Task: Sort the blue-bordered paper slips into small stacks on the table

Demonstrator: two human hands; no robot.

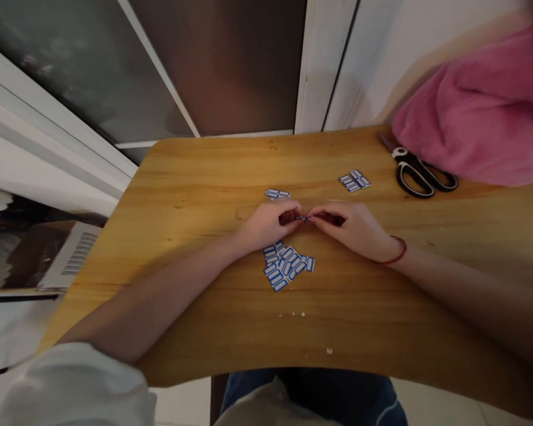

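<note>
Over the middle of the table, my left hand (pixel 270 222) and my right hand (pixel 349 225) meet fingertip to fingertip. Both pinch a small blue-and-white label piece (pixel 302 219), seen almost edge-on between them. A red band circles my right wrist. Just below my left hand lies a loose pile of blue-bordered white labels (pixel 286 265), overlapping one another. Behind that hand rests a smaller group of labels (pixel 278 193), partly hidden by it. Another little group of labels (pixel 354 180) sits farther back, beyond my right hand.
Scissors with black handles (pixel 415 171) lie at the back right, against a pink plush cloth (pixel 475 112). Tiny white scraps (pixel 302 314) dot the wooden table (pixel 195 319) near its front edge. A glass-panelled door (pixel 231 65) stands behind. Left of the table is a cardboard box (pixel 71 254).
</note>
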